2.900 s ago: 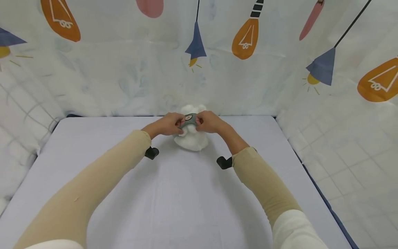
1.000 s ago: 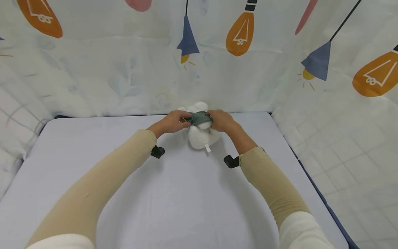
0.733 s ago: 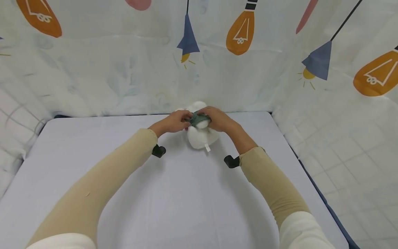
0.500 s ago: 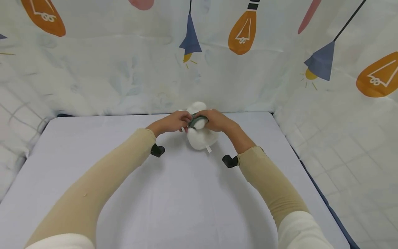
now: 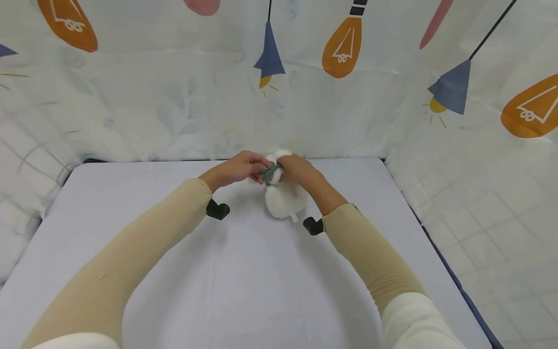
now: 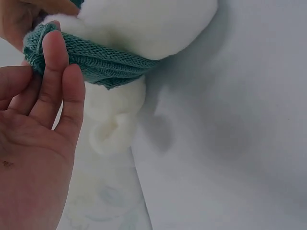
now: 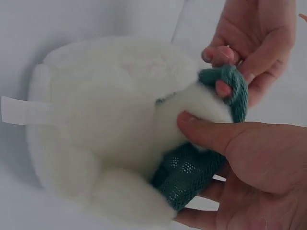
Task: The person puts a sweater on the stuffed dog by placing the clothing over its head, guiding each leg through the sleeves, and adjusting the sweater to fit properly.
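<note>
Knit shirt [image 5: 270, 173] has bunched toward the left hand [image 5: 239, 168] since one second ago; head view: white plush toy [image 5: 284, 199] near far edge of table [image 5: 261, 271], between hands; left wrist: left hand pinching shirt's edge; right wrist: right hand [image 7: 268, 165] gripping toy and shirt, thumb [image 7: 206, 132] on plush.

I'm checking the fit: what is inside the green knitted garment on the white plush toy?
A rounded part of the white plush toy bulges from the green knitted garment, under the thumb of the right hand. The knit hides anything deeper.
</note>
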Demonstrator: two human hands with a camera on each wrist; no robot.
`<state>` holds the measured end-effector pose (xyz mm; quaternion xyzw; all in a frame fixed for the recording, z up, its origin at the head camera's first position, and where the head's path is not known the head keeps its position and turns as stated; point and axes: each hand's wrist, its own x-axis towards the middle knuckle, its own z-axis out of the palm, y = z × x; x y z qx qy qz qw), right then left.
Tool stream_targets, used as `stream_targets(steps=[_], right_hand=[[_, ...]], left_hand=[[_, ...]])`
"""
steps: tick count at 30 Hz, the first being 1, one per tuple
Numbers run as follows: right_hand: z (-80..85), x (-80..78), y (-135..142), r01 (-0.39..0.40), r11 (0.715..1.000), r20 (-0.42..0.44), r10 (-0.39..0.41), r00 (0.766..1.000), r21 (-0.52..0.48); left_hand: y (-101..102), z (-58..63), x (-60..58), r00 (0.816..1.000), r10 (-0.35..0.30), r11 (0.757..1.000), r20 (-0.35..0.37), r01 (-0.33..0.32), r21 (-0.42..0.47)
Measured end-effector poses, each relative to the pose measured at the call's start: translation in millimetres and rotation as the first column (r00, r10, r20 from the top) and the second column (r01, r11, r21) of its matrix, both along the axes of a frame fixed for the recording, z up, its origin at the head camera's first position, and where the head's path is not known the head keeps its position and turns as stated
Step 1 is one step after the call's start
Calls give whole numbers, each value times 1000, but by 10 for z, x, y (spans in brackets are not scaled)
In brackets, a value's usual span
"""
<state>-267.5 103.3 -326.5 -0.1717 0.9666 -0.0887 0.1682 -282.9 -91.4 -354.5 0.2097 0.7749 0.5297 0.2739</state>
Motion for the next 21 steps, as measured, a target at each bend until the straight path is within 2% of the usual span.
stream_targets(steps=[5,9,13,16,18,21], right_hand=[[-84,-15,-74,70,996,-84,-64,994,64],[-163,-19,-116,74,993,-171,-58,984,90],[-237,-35,-131,93,988,-264,-58,963,120],[-267,-53,-138,105,988,-287,-69,956,113],[-269,-59,-148,95,991,-272,-65,960,97],[-243,-53,-160,65,996,-243,-48,969,60]], left_hand=[[10,15,15,999,0,1000,-54,0,9],[-8,-2,6,995,-16,999,-97,13,-31],[4,3,-6,991,-42,998,-125,36,-48],[28,4,-7,986,-27,998,-162,18,-56],[44,-3,-7,974,-7,997,-225,-10,-75],[65,-2,-6,934,2,992,-356,-46,-115]])
